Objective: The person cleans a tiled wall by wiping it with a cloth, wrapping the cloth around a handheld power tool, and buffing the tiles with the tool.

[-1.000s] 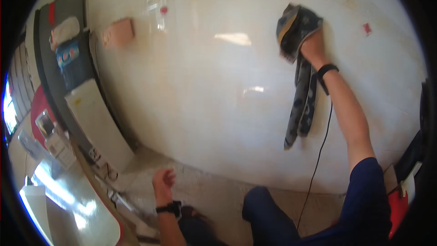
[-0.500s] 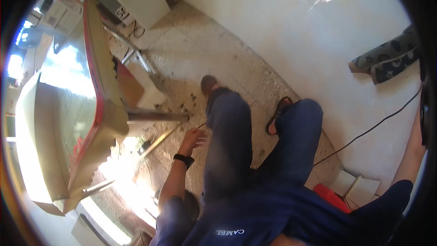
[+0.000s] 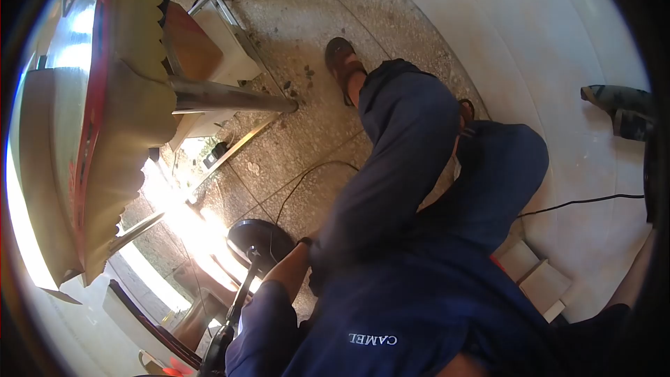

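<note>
My left hand (image 3: 313, 244) is beside my thigh, mostly hidden or blurred against the dark trousers, so its fingers do not show. A dark band circles that wrist. At the right edge only part of my right forearm (image 3: 634, 274) shows; the hand itself is outside the picture. The hanging ends of a dark patterned cloth (image 3: 618, 106) lie against the pale wall (image 3: 516, 49) at the upper right. A black cord (image 3: 583, 204) runs from the right edge toward my knee.
A table with a scalloped cover (image 3: 129, 119) and a metal leg (image 3: 234, 97) stands left. Near my left arm is a round black base (image 3: 261, 239) with a pole. Tiles or boxes (image 3: 544, 286) lean at the lower right. My sandalled foot (image 3: 343, 68) rests on the speckled floor (image 3: 279, 35).
The view has tilted down and turned from the wall to the floor. My right hand, earlier on the cloth at the wall, has left the view. My left hand has come against my thigh.
</note>
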{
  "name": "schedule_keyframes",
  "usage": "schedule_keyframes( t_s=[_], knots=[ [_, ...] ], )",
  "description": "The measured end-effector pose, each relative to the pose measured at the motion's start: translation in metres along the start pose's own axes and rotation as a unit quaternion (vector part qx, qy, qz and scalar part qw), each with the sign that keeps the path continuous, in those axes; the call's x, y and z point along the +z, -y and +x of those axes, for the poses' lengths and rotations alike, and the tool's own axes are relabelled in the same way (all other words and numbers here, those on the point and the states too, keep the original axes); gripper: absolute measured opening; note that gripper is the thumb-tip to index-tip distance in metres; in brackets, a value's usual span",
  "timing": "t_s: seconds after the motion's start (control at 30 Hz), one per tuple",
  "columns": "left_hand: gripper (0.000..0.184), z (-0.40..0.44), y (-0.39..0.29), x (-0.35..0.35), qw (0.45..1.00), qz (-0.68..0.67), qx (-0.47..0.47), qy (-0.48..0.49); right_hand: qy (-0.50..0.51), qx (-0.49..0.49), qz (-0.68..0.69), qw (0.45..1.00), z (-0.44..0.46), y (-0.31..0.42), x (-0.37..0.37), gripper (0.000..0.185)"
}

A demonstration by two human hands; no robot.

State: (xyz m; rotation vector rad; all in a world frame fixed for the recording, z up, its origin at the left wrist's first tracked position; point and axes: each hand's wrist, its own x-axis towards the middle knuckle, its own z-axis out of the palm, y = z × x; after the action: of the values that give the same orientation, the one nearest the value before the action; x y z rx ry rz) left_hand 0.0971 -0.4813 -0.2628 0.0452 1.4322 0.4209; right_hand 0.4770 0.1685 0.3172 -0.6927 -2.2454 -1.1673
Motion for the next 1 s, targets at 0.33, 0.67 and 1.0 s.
schedule_keyframes(
  t_s=[0.33, 0.67, 1.0],
  knots=[
    [0.030, 0.006, -0.025, 0.000, 1.000, 0.022, 0.019, -0.004, 0.129, -0.031, 0.103, 0.986, -0.043, 0.098, -0.006, 0.024],
    [0.031, 0.069, -0.117, -0.014, 0.999, 0.026, 0.023, -0.038, 0.398, -0.005, 0.320, 0.860, -0.132, 0.274, 0.020, 0.025],
    [0.033, 0.207, -0.419, -0.001, 0.458, 0.878, 0.139, -0.021, 0.598, 0.031, 0.477, 0.643, -0.205, 0.434, 0.090, 0.026]
  ],
)
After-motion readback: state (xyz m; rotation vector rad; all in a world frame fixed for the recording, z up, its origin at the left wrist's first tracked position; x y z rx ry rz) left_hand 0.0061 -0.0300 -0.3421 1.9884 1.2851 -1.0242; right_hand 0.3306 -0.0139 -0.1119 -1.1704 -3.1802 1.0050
